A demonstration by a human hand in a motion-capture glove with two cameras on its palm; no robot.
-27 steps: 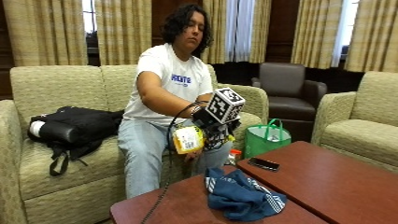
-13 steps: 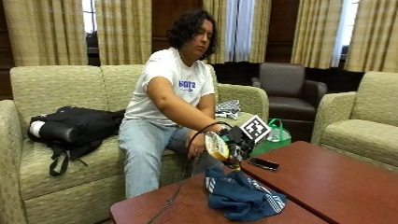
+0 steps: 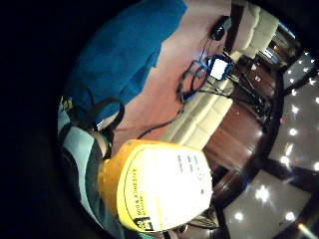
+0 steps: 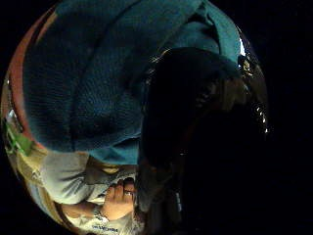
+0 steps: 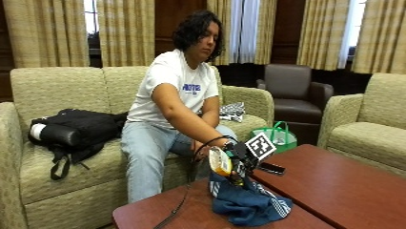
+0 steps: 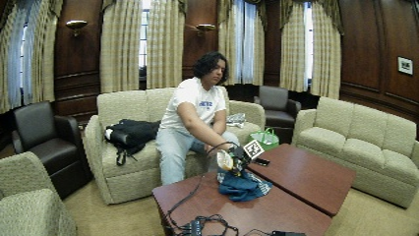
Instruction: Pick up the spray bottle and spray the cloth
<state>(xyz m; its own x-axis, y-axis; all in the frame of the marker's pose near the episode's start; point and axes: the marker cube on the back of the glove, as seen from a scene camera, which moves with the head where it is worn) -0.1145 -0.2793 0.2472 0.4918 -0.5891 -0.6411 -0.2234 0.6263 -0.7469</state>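
Observation:
In the outside view my gloved right hand (image 5: 237, 161) grips a yellow spray bottle (image 5: 220, 162) and holds it tilted just above a crumpled blue cloth (image 5: 248, 203). The cloth lies on the near end of the red-brown table (image 5: 336, 186). The little finger side palm view has the bottle's yellow body and white label (image 3: 160, 185) close to the palm, with the blue cloth (image 3: 124, 55) beyond it. The cloth (image 4: 83, 78) fills the thumb side palm view. The wide outside view shows the bottle (image 6: 225, 160) over the cloth (image 6: 241, 186). The nozzle is hidden.
A black phone (image 5: 271, 168) lies on the table behind the hand. Cables and a small device (image 6: 203, 226) sit at the table's near end. A green bag (image 5: 279, 137) stands on the floor and a black backpack (image 5: 76, 131) lies on the sofa. The bare hand (image 4: 117, 198) rests on the lap.
My hand has brought the bottle down from chest height and forward, to just above the cloth. The person has leaned forward with it.

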